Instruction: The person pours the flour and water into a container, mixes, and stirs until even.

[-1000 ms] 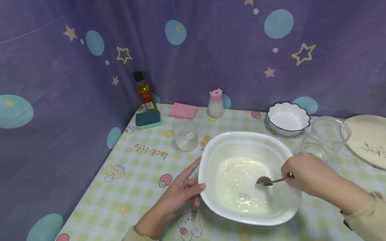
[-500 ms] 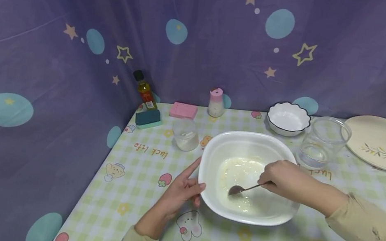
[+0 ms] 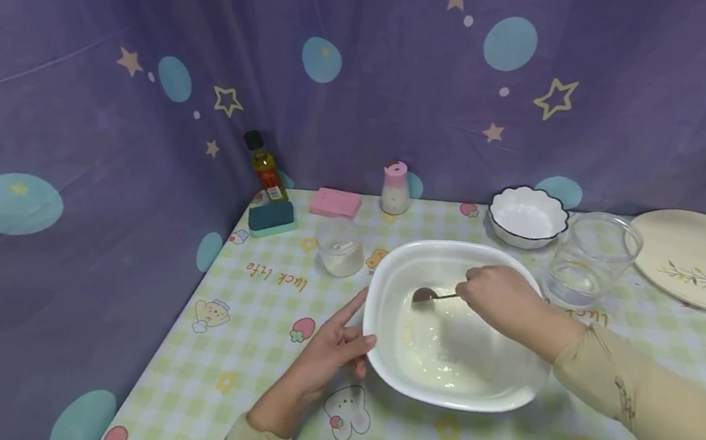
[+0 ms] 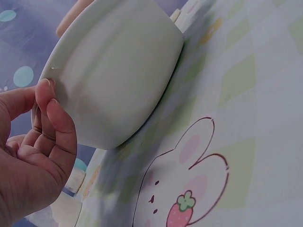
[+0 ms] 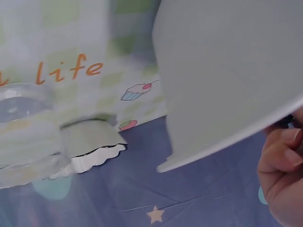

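A large white basin [image 3: 450, 402] with rounded corners stands on the table, a pale, wet, lumpy mixture [image 3: 432, 350] spread over its bottom. My left hand [image 3: 327, 357] pinches the basin's left rim; in the left wrist view the thumb and curled fingers of that hand [image 4: 45, 146] meet at the edge. Over the basin's far right side, my right hand [image 3: 500, 299] grips a metal spoon [image 3: 425, 295] by its handle. The spoon's bowl lies at the far left of the mixture. In the right wrist view the basin wall [image 5: 227, 71] hides most of the right hand [image 5: 284, 175].
A clear cup of white powder [image 3: 339, 254] is left of the basin. Behind stand an oil bottle [image 3: 267, 171], two sponges [image 3: 335, 203], a pink-topped shaker [image 3: 395, 190], a scalloped bowl [image 3: 526, 219], a clear container of liquid [image 3: 581, 273] and an oval plate [image 3: 697, 256].
My right hand has swept the spoon leftward through the mixture, first toward me, then away to the far left part of the basin. The left hand has stayed on the rim.
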Tool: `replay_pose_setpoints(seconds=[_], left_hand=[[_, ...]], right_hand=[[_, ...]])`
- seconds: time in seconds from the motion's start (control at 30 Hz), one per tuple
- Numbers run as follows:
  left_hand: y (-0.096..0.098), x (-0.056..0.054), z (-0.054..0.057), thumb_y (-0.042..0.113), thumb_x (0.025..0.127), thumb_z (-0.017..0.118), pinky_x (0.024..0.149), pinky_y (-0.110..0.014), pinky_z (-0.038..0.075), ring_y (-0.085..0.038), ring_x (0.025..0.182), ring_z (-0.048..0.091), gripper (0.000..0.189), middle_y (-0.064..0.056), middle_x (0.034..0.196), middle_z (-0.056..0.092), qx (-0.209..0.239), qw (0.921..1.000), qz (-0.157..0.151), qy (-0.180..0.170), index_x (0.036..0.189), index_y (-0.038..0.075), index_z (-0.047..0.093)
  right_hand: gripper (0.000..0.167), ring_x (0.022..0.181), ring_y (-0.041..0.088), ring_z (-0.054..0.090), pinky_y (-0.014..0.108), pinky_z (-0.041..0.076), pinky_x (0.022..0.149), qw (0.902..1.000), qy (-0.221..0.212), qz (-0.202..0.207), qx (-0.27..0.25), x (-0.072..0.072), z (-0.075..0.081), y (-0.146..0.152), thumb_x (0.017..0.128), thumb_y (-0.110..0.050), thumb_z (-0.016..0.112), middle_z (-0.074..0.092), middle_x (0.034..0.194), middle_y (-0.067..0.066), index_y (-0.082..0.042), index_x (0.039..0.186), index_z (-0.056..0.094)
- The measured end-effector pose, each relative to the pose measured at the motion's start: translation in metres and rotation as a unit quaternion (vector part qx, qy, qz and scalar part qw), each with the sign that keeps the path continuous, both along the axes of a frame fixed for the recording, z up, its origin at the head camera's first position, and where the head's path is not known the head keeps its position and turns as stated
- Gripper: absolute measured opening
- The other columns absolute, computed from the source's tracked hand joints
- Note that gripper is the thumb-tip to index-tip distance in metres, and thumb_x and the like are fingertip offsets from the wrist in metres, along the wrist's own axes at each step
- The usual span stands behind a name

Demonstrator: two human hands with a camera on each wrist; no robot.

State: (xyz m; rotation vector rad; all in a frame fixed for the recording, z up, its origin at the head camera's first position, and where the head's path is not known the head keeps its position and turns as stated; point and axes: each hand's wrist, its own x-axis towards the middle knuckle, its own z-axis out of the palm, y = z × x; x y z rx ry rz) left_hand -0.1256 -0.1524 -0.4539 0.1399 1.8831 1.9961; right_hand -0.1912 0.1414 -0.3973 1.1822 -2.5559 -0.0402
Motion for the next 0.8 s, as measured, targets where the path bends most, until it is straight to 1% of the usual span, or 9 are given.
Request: replay_pose_setpoints(seconds=[0.03,0.17,0.27,0.4,0.5,0.57,0.67,0.8], left_hand=[[0.0,0.0,0.0,0.018,0.093,0.067,0.067,-0.027,0.051,-0.014,0.055,0.058,0.07,-0.003,0.074,0.064,0.0,1.0,0.0,0.0,0.149,0.042,0.033],[-0.001,0.0,-0.001,0.019,0.093,0.067,0.068,-0.027,0.051,-0.014,0.055,0.058,0.07,-0.003,0.073,0.063,-0.001,1.0,-0.002,0.0,0.15,0.042,0.032],[-0.001,0.0,0.0,0.019,0.093,0.067,0.069,-0.028,0.051,-0.014,0.055,0.058,0.071,-0.003,0.073,0.063,-0.001,1.0,-0.004,0.0,0.15,0.042,0.031],[-0.001,0.0,0.001,0.019,0.093,0.067,0.068,-0.027,0.051,-0.014,0.056,0.058,0.071,-0.003,0.074,0.063,-0.001,1.0,-0.006,0.003,0.151,0.041,0.031],[-0.001,-0.001,0.002,0.018,0.094,0.066,0.067,-0.027,0.051,-0.013,0.055,0.058,0.071,-0.003,0.073,0.063,0.0,1.0,-0.008,0.005,0.151,0.04,0.03],[-0.001,-0.001,0.002,0.019,0.094,0.066,0.068,-0.028,0.051,-0.014,0.055,0.058,0.071,-0.003,0.073,0.063,0.001,1.0,-0.008,0.006,0.151,0.04,0.031],[-0.001,-0.001,0.002,0.019,0.093,0.067,0.069,-0.028,0.052,-0.014,0.055,0.058,0.071,-0.003,0.073,0.063,0.0,1.0,-0.006,0.003,0.151,0.041,0.031],[-0.001,0.0,0.001,0.02,0.093,0.068,0.07,-0.028,0.051,-0.014,0.056,0.058,0.071,-0.003,0.074,0.064,-0.005,1.0,-0.003,-0.004,0.15,0.042,0.031]], right_hand=[[0.027,0.051,0.014,0.044,0.031,0.041,0.047,0.9999,-0.005,-0.009,0.009,-0.001,0.001,0.002,0.07,0.005,0.072,0.044,0.059,-0.002,-0.016,0.062,0.057],[0.025,0.054,0.015,0.047,0.032,0.043,0.048,0.9964,-0.063,-0.052,0.023,0.0,0.008,0.011,0.074,0.003,0.072,0.047,0.06,-0.002,-0.017,0.064,0.059],[0.027,0.054,0.013,0.046,0.032,0.042,0.049,0.9922,-0.108,-0.06,0.016,0.004,0.015,0.02,0.076,0.001,0.071,0.049,0.06,-0.005,-0.018,0.062,0.058],[0.034,0.054,0.009,0.04,0.029,0.037,0.049,0.9868,-0.158,-0.034,-0.004,0.011,0.023,0.037,0.076,0.002,0.071,0.047,0.058,-0.011,-0.02,0.057,0.054],[0.033,0.055,0.004,0.04,0.026,0.037,0.05,0.9781,-0.207,-0.02,-0.012,0.016,0.028,0.048,0.076,0.0,0.074,0.048,0.058,-0.016,-0.022,0.058,0.057],[0.03,0.056,0.002,0.043,0.024,0.038,0.051,0.9715,-0.236,-0.014,-0.016,0.02,0.03,0.054,0.076,-0.002,0.076,0.05,0.059,-0.019,-0.023,0.06,0.061],[0.024,0.057,-0.002,0.046,0.023,0.041,0.053,0.9614,-0.274,-0.003,-0.029,0.025,0.029,0.059,0.075,-0.004,0.078,0.054,0.062,-0.022,-0.024,0.066,0.067],[0.022,0.058,-0.004,0.045,0.021,0.043,0.054,0.9535,-0.297,0.025,-0.048,0.029,0.025,0.056,0.076,-0.005,0.078,0.055,0.064,-0.023,-0.024,0.068,0.069]])
